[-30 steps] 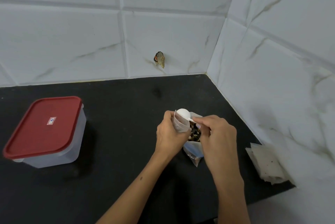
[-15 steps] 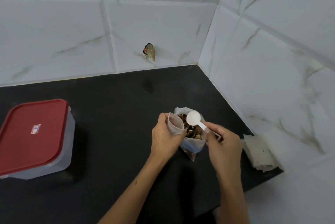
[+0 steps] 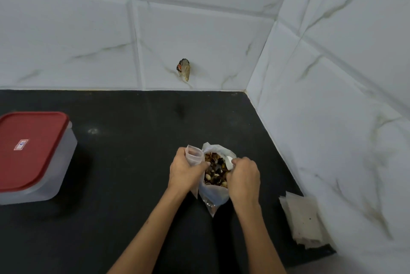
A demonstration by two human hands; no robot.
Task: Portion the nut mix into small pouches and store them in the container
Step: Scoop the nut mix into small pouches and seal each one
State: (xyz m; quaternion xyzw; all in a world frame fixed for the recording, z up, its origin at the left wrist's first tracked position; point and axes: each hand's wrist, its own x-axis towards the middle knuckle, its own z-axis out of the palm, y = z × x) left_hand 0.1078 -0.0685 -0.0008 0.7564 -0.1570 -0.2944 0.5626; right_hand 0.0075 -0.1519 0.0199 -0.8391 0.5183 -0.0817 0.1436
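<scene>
left hand (image 3: 185,171) grips open pouch (image 3: 195,156) | right hand (image 3: 243,177) holds spoon (image 3: 229,162) in nut bag (image 3: 216,173) | lidded container (image 3: 33,156) far left on surface (image 3: 133,129)

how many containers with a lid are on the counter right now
1. The container with the red lid sits at the left edge of the black counter, lid on, apart from both hands; the frame cuts it off. Anything further left is out of view.
</scene>
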